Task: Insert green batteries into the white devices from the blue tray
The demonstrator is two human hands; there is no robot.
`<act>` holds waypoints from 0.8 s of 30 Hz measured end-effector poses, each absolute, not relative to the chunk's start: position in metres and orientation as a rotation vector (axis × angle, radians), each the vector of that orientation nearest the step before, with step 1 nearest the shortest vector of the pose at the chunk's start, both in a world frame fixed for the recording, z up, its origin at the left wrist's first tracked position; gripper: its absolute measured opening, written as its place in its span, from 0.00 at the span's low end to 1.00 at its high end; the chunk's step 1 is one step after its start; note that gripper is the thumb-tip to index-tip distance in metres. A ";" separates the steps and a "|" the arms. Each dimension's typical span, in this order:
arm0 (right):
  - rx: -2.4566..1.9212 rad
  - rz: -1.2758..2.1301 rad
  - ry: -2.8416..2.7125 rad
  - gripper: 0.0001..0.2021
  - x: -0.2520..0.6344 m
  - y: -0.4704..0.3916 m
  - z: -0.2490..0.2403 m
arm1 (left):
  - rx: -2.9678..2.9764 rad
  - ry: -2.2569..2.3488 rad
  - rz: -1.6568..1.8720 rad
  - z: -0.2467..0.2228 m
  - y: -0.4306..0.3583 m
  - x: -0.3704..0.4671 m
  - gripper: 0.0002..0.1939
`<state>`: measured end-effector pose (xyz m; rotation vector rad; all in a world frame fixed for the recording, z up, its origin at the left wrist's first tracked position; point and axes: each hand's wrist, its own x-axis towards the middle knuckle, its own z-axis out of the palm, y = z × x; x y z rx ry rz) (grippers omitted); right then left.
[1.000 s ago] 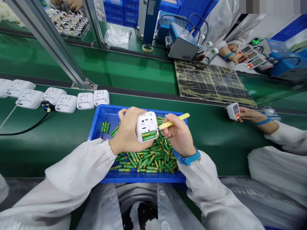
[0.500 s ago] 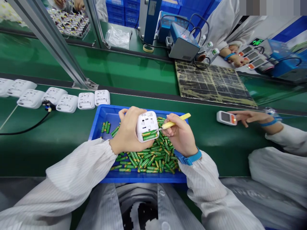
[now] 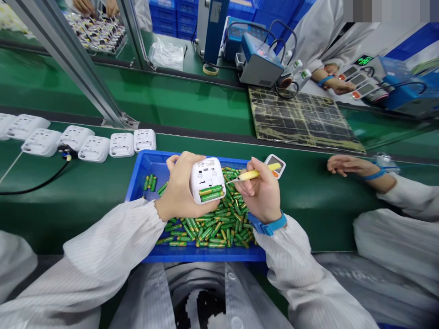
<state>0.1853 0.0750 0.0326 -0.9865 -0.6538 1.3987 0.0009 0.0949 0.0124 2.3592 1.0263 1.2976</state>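
White device (image 3: 207,170), its green batteries (image 3: 211,196) exposed, sits in the left hand (image 3: 179,188).

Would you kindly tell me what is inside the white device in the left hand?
Two green batteries lie side by side in the open lower part of the white device; what is under them or deeper inside is covered.

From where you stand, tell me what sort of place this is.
Likely an electronics assembly line: white devices along a green bench, a blue tray of batteries, and a co-worker's hand.
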 end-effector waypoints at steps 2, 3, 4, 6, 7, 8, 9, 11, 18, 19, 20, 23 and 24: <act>-1.032 1.253 -0.721 0.17 0.184 0.073 0.032 | 2.361 1.039 1.284 0.012 0.095 0.001 0.35; -1.059 1.166 -0.763 0.17 0.182 0.071 0.031 | 2.365 1.045 1.273 0.012 0.095 0.001 0.35; -1.081 1.081 -0.806 0.17 0.181 0.069 0.030 | 2.369 1.049 1.262 0.012 0.095 0.001 0.35; -1.103 0.937 -0.877 0.17 0.180 0.065 0.028 | 2.373 1.048 1.255 0.011 0.095 0.001 0.34; -1.106 0.884 -0.901 0.17 0.179 0.063 0.027 | 2.371 1.046 1.258 0.011 0.095 0.001 0.34; -1.109 0.844 -0.917 0.16 0.179 0.061 0.026 | 2.366 1.046 1.259 0.011 0.094 0.001 0.34; -1.116 0.817 -0.928 0.16 0.178 0.059 0.026 | 2.360 1.050 1.258 0.012 0.094 0.001 0.33; -1.130 0.791 -0.940 0.16 0.178 0.056 0.026 | 2.349 1.065 1.241 0.012 0.094 0.001 0.33; -1.094 0.712 -1.050 0.17 0.176 0.050 0.024 | 2.341 1.121 1.153 0.012 0.094 0.001 0.34; -1.078 0.707 -1.070 0.17 0.176 0.050 0.023 | 2.334 1.123 1.150 0.012 0.094 0.001 0.34; -1.061 0.706 -1.085 0.16 0.176 0.049 0.022 | 2.328 1.122 1.147 0.012 0.094 0.001 0.34; -1.034 0.740 -1.086 0.15 0.180 0.047 0.017 | 2.326 1.121 1.139 0.011 0.094 0.001 0.33; -1.058 0.817 -1.061 0.15 0.182 0.045 0.015 | 2.329 1.121 1.138 0.011 0.094 0.001 0.33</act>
